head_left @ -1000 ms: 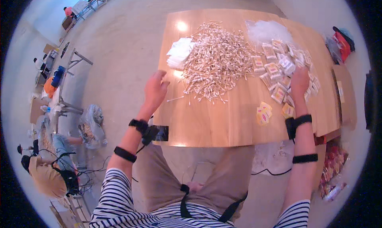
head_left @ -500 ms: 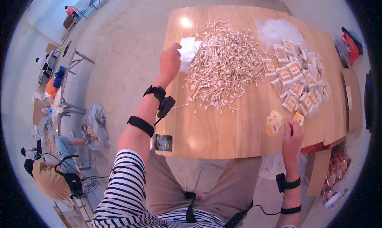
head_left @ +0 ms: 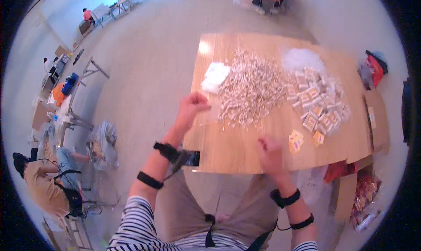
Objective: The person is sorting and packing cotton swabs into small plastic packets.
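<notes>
One left hand point(head_left: 192, 105) curled, one right hand point(head_left: 271, 155) blurred, both grips unclear; one swab pile point(head_left: 252, 89).

Loose cotton swabs point(head_left: 252, 86), white-tipped with pale sticks, lie jumbled in a broad heap. From it, folded white pouches point(head_left: 215, 77) overlap flat toward ten o'clock; filled packets point(head_left: 318, 97) pile loosely toward three to four; yellow cards point(head_left: 295, 141) fan out near five.
</notes>
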{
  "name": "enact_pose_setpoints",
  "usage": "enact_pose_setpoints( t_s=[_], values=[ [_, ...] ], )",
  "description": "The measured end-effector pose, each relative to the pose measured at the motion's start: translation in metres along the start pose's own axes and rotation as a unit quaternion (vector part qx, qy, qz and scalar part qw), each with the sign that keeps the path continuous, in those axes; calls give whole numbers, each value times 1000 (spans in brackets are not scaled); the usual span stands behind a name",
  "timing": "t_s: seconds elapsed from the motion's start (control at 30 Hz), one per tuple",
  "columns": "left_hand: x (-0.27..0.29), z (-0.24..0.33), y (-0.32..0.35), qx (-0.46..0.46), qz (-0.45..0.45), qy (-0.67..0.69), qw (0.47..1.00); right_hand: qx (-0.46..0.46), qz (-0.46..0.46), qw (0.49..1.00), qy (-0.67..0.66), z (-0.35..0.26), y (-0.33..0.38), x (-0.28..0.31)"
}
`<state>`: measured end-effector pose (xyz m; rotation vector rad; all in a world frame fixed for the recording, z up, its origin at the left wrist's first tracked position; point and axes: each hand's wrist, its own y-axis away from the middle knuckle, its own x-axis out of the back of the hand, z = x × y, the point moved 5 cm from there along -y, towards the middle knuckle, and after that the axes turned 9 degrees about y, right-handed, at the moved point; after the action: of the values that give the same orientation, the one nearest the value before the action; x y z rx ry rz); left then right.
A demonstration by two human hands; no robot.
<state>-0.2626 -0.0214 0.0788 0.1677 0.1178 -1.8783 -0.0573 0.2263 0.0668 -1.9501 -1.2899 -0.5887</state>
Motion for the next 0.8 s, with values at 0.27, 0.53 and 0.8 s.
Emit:
enact_pose_setpoints(
  t_s=[0.27,0.53,0.8],
  values=[
    [-33,-15,64,0,-21,75,997,29,-63,997,18,-88,-10,-44],
    [-47,-17,100,21,-61,123,990,63,-33,996,51,-87,-14,-80],
    [-35,16,122,-109,-54,-125,985,-42,-220,942,-248,-98,-16,-48]
  ],
)
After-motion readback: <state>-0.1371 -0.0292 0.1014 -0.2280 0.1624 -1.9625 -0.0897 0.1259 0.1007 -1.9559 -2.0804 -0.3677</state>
